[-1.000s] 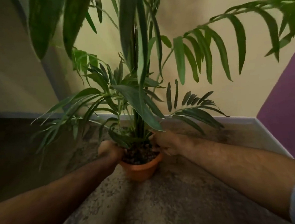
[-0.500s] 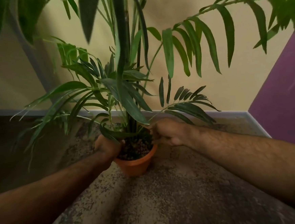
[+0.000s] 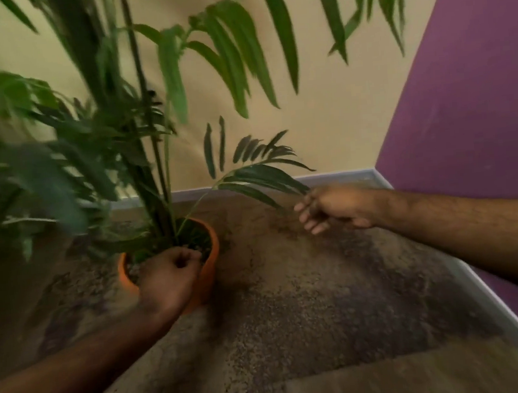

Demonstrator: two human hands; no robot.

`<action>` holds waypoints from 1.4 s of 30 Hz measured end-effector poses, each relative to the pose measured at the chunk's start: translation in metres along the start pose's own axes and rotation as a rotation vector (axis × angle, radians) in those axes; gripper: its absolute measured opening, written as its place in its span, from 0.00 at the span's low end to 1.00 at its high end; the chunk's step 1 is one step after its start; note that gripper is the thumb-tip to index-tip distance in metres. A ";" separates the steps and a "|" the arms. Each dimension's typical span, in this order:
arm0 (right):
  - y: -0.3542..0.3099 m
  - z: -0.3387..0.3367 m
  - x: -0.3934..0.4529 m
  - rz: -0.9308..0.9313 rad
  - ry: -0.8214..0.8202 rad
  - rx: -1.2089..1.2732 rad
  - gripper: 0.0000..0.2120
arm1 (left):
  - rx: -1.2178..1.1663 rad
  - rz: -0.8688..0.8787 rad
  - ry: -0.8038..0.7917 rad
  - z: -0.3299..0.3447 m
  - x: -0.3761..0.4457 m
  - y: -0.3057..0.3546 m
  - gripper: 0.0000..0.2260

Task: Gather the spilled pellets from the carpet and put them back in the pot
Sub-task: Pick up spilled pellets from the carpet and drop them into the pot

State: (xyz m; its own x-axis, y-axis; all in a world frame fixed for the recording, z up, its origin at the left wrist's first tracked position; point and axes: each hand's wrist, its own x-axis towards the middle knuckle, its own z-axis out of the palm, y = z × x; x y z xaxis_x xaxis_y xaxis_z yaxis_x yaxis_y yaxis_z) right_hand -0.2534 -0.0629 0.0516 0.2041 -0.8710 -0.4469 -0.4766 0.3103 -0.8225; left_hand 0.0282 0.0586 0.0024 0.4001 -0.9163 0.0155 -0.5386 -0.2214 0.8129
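Observation:
An orange clay pot (image 3: 214, 245) with a tall leafy palm (image 3: 149, 136) stands on the mottled brown carpet (image 3: 321, 300). My left hand (image 3: 168, 278) is closed in a fist over the pot's near rim and covers part of it. Dark pellets (image 3: 202, 248) show dimly inside the pot beside that hand. My right hand (image 3: 330, 207) hovers over the carpet well to the right of the pot. Its fingers are loosely curled and apart, nothing shows in them, and the tip of a low frond brushes its knuckles. The frame is blurred, and no separate loose pellets stand out on the carpet.
A yellow wall (image 3: 321, 98) runs behind the pot and a purple wall (image 3: 476, 101) closes the right side, each with a pale skirting board (image 3: 495, 305) at the floor. Fronds hang low over the left part of the carpet.
My right hand has left the pot's rim and moved out to the right. My left hand has shifted onto the near rim. The view has swung, so the pot sits lower and further left.

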 end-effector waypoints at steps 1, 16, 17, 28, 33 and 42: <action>0.012 -0.015 -0.003 0.001 0.050 0.000 0.12 | 0.024 0.033 -0.065 0.007 -0.005 0.002 0.07; 0.269 -0.087 -0.062 -0.044 0.456 -0.735 0.10 | 0.239 0.388 -0.482 0.153 -0.016 0.010 0.09; 0.284 -0.090 -0.065 -0.051 0.467 -0.785 0.14 | 0.245 0.401 -0.494 0.168 -0.019 0.010 0.07; 0.358 -0.137 -0.038 0.026 0.509 -0.857 0.23 | 0.206 0.541 -0.716 0.321 -0.062 0.030 0.12; 0.349 -0.133 -0.003 -0.037 0.407 -0.882 0.26 | 0.223 0.586 -0.683 0.359 -0.060 0.043 0.12; 0.346 -0.116 0.002 -0.079 0.498 -0.837 0.14 | 0.176 0.610 -0.613 0.389 -0.054 0.051 0.10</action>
State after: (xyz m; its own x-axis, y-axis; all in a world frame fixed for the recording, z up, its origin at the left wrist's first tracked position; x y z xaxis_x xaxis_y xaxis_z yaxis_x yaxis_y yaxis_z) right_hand -0.5171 -0.0014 -0.1928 -0.0315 -0.9986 -0.0435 -0.9695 0.0411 -0.2418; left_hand -0.3095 -0.0336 -0.1836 -0.4350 -0.8983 0.0616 -0.6553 0.3627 0.6626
